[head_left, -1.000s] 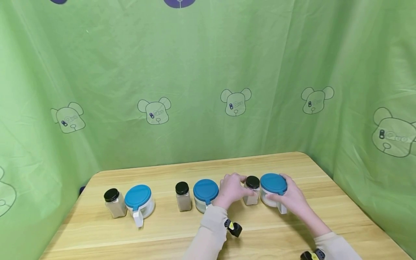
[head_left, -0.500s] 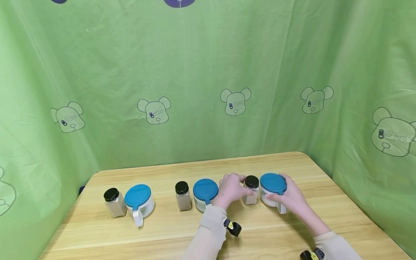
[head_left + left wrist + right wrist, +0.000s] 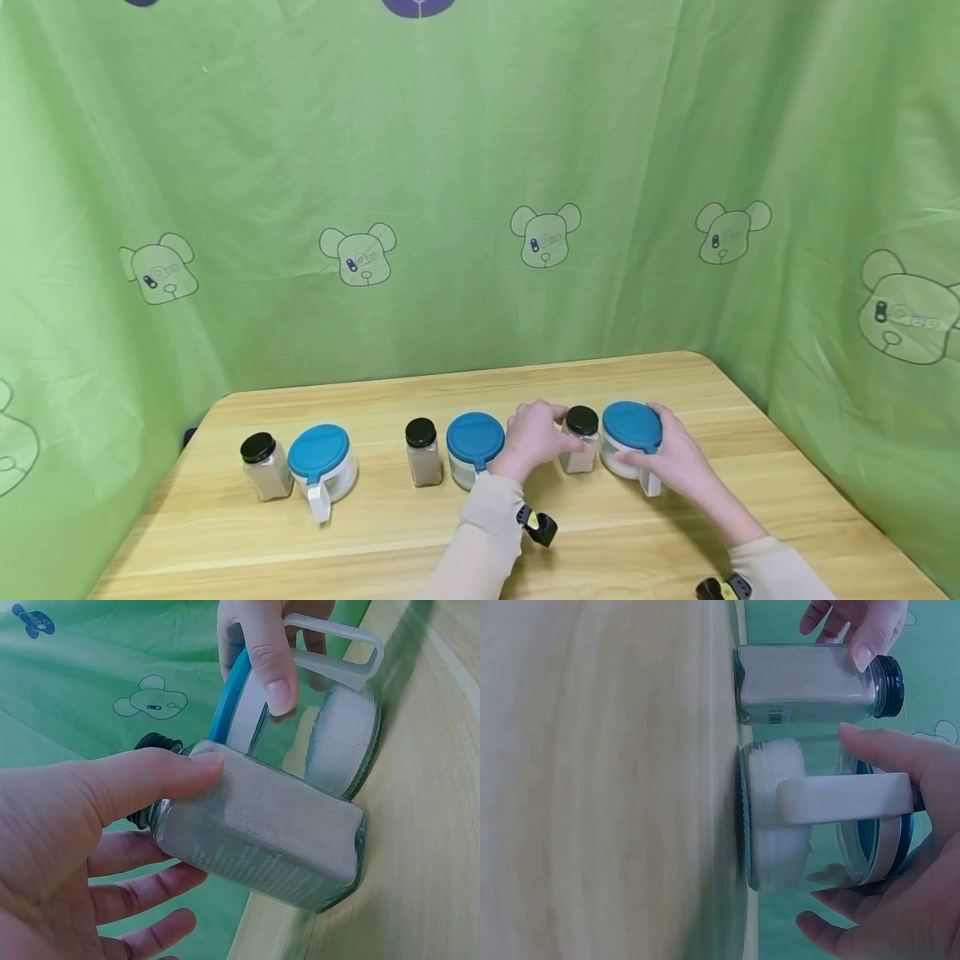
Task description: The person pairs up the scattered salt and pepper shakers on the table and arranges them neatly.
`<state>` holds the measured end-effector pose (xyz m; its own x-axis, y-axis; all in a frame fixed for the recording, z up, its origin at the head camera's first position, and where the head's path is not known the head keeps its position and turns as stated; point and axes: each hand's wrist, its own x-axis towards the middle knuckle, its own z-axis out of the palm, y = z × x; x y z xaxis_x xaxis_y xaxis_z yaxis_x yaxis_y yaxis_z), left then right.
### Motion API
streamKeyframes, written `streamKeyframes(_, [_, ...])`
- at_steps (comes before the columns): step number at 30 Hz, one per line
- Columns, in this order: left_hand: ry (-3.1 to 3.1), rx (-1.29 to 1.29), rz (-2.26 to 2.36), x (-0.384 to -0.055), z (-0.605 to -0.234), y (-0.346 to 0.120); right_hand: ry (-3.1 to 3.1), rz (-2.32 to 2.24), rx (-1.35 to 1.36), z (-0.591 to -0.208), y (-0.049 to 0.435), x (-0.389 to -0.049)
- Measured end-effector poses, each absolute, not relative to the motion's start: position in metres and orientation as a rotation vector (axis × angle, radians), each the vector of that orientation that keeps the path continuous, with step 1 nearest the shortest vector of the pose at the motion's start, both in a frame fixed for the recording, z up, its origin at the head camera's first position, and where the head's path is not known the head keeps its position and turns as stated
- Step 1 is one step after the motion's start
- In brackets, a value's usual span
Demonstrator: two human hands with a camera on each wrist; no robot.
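Note:
My left hand [image 3: 534, 439] grips a square glass jar [image 3: 580, 458] with a black screw lid, thumb on one side and fingers on the other. Pale powder fills most of that jar, as the left wrist view shows. Just to its right, my right hand [image 3: 681, 457] holds a round clear seasoning pot [image 3: 632, 423] with a blue lid and a white handle. Its thumb and fingers span the pot just below the lid. White granules [image 3: 776, 817] lie in the pot's lower part in the right wrist view. Both containers stand upright on the wooden table.
Left of my left hand stands another blue-lidded pot [image 3: 475, 437], partly behind my wrist, beside a black-lidded jar [image 3: 423, 460]. A similar pot [image 3: 318, 450] and jar [image 3: 268, 475] stand farther left. A green curtain [image 3: 450, 333] rises behind the table [image 3: 375, 550].

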<state>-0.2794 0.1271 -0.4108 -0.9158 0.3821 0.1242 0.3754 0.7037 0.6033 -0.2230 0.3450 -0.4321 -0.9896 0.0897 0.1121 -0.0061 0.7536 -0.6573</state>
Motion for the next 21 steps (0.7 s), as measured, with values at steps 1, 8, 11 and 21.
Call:
streamKeyframes(1, [2.887,0.644,1.024,-0.2794,-0.4109,0.1272,-2.813,1.05,-0.066,-0.4322,0.3453,-0.2228])
streamKeyframes(8, [2.884,0.652,1.025,-0.2786,-0.4111,0.1275,-2.827,0.985,-0.048,-0.432,0.3459,-0.2213])
streamKeyframes(11, [2.887,0.645,1.018,-0.2784,-0.4114,0.1275,-2.835,0.96,-0.036,-0.4316,0.3451,-0.2207])
streamKeyframes(21, [2.889,0.633,1.008,-0.2774,-0.4107,0.1271,-2.854,0.899,0.001,-0.4271,0.3435,-0.2184])
